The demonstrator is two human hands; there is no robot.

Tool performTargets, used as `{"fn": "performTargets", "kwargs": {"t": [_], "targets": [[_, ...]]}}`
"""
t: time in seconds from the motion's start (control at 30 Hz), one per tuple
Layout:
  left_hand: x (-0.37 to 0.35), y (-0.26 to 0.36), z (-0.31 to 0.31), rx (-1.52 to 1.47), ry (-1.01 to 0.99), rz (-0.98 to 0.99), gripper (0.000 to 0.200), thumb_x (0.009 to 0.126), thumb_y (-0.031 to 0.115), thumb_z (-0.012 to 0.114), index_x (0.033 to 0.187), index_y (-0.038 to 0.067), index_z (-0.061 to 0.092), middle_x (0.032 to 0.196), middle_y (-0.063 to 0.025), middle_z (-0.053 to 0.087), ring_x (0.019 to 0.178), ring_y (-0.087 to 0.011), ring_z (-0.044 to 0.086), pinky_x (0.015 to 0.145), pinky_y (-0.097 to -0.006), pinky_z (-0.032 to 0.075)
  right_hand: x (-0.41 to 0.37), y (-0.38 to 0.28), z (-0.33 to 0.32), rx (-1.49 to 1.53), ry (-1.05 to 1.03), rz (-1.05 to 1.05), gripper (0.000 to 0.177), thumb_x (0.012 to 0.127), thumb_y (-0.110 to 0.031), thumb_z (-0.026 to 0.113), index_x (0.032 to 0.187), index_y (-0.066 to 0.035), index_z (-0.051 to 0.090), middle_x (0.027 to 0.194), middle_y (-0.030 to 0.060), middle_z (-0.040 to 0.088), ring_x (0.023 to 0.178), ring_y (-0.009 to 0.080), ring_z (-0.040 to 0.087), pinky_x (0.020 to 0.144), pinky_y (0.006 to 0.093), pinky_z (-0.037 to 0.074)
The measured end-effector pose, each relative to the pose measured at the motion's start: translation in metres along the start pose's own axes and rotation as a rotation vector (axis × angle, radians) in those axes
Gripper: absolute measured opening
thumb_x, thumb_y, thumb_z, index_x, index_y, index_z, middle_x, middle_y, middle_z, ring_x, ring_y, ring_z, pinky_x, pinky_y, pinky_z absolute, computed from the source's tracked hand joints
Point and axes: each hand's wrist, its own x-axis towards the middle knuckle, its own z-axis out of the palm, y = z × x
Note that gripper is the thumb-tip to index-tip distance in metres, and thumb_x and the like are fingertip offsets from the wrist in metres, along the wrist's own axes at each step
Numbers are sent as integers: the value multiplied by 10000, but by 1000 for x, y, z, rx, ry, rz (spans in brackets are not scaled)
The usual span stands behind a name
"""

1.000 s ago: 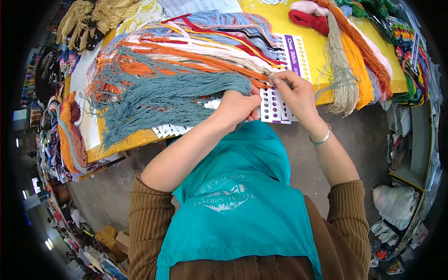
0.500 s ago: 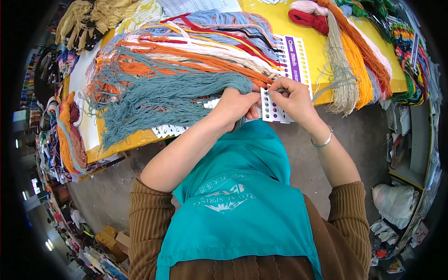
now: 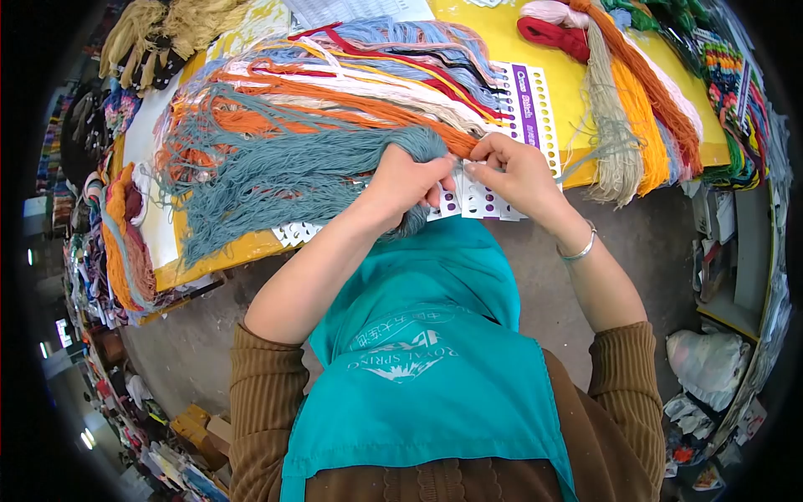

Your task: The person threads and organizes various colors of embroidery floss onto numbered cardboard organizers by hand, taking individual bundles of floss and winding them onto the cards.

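Note:
A thick bundle of grey-teal thread (image 3: 293, 171) lies along the table's front edge, and my left hand (image 3: 408, 180) is closed round its right end. Just to the right, my right hand (image 3: 517, 174) has its fingers pinched together at the edge of the white punched cards; what sits between the fingertips is too small to make out. Beneath both hands are white punched cards (image 3: 481, 201) with a row of holes. Orange thread (image 3: 368, 105) runs from the left up to the cards. A purple-striped card (image 3: 525, 100) reading "Cross Stitch" lies behind my right hand.
Beige, yellow and orange skeins (image 3: 640, 109) hang over the yellow table's (image 3: 569, 125) right front edge. More skeins (image 3: 130, 238) hang at the left. Beige thread (image 3: 159, 33) and printed paper (image 3: 355, 10) lie at the back. A stuffed white bag (image 3: 709, 366) sits low on the right.
My left hand has shifted slightly left with the end of the grey-teal bundle. More of the punched cards shows between my hands. My right hand has moved slightly left.

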Motion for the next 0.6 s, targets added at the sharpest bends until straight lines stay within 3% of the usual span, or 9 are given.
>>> {"fn": "performTargets", "kwargs": {"t": [0.13, 0.23, 0.33, 0.43, 0.53, 0.6], "targets": [[-6, 3, 10, -144, -99, -68, 150, 896, 161, 622, 889, 14, 650, 668, -28, 611, 452, -63, 467, 408, -214, 331, -1, -2, 7, -134, 89, -92, 212, 818, -252, 712, 916, -80, 636, 631, 64, 600, 596, 208, 608, 570, 346, 450], [-6, 6, 6, -154, -201, -76, 148, 890, 153, 601, 874, 13, 646, 647, -52, 628, 428, -71, 484, 399, -227, 363, 1, -1, 10, -122, 93, -5, 240, 841, -293, 705, 924, -81, 627, 626, 74, 596, 584, 209, 596, 557, 347, 438], [6, 0, 3, -55, -71, -132, 181, 904, 178, 576, 868, 14, 646, 621, -51, 621, 417, -81, 477, 394, -238, 363, 9, 13, 15, 118, 107, 5, 255, 870, -313, 693, 939, -75, 632, 619, 52, 585, 571, 170, 573, 546, 331, 426], [7, 2, 13, 119, -111, 8, 159, 888, 172, 584, 842, 32, 644, 644, -53, 628, 443, -72, 459, 420, -237, 353, 8, 4, 0, 97, -47, 55, 283, 900, -311, 674, 996, -50, 621, 618, 20, 575, 567, 111, 544, 536, 291, 417], [12, -3, 20, 290, -92, 117, 152, 869, 166, 584, 780, 47, 617, 635, -30, 608, 456, -67, 460, 426, -242, 359, 9, 7, -6, 421, -150, 21, 319, 901, -290, 674, 1057, -23, 594, 645, 1, 577, 583, 70, 529, 535, 255, 413], [14, 0, 21, 296, -97, 114, 134, 864, 155, 582, 780, 55, 608, 628, -16, 588, 455, -71, 461, 422, -238, 358, 11, 9, -7, 406, -179, 21, 330, 907, -286, 664, 1077, -16, 577, 664, 6, 587, 588, 68, 534, 539, 241, 415]]}}
